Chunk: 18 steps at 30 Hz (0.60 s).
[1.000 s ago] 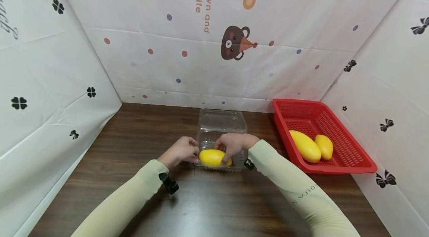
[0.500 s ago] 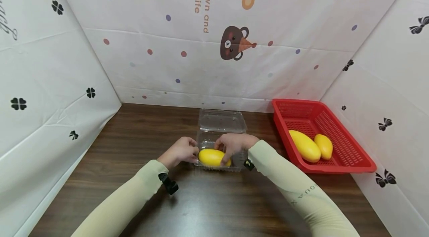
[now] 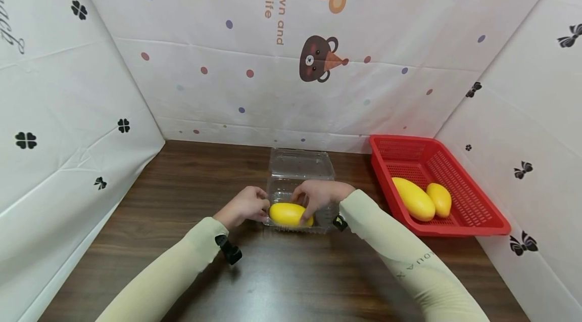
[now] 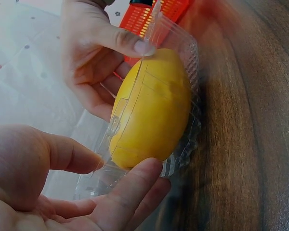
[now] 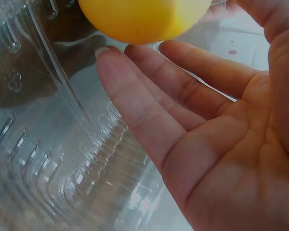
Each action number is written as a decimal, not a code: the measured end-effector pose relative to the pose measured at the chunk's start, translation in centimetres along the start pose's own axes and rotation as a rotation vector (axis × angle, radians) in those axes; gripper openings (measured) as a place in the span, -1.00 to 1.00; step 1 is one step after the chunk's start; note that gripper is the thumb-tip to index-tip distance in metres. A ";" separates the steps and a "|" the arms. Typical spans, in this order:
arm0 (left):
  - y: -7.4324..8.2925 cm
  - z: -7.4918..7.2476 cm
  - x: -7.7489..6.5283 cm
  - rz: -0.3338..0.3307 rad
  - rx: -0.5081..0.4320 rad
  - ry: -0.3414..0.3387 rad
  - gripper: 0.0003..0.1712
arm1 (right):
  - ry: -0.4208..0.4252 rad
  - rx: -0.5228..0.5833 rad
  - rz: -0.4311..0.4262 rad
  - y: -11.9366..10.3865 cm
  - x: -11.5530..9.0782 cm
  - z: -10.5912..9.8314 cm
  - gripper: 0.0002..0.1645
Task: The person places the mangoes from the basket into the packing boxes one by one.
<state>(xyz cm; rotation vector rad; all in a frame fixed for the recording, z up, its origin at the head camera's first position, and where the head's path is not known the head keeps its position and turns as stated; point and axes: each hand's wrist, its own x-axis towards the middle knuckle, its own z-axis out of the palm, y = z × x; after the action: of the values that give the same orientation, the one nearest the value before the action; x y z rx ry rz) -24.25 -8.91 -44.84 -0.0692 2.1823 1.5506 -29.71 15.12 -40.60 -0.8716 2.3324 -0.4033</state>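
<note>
A yellow mango (image 3: 287,214) lies along the near side of a clear plastic clamshell box (image 3: 281,189) on the table. My right hand (image 3: 318,194) holds the mango's right end, thumb on the near side and fingers on the far side. In the right wrist view its fingertips (image 5: 106,55) sit right at the mango's surface. My left hand (image 3: 247,204) pinches the box's near left corner. The left wrist view shows its thumb (image 4: 74,154) at the rim and its index finger (image 4: 135,183) along the outer wall, close by the mango's left end.
The box's lid (image 3: 301,163) stands raised behind it, toward the back wall. To the right is a red plastic basket (image 3: 482,211) with two more mangoes (image 3: 414,199) in it. Printed white cloth (image 3: 218,89) encloses the dark wooden table (image 3: 273,281) at the back and sides.
</note>
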 end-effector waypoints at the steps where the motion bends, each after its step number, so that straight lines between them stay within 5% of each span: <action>1: 0.0 0.0 0.0 0.001 -0.002 -0.001 -0.49 | 0.009 0.005 0.001 0.0 -0.2 -0.2 -0.18; 18: 0.1 0.1 -0.4 0.011 -0.029 -0.012 -0.45 | 0.267 0.032 -0.023 1.7 -5.9 -4.6 -0.27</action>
<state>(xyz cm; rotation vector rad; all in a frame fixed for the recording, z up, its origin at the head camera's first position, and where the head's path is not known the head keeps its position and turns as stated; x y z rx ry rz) -23.91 -8.83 -44.60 -0.0578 2.1549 1.5846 -29.99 20.66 -35.28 -0.8756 2.5516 -0.5977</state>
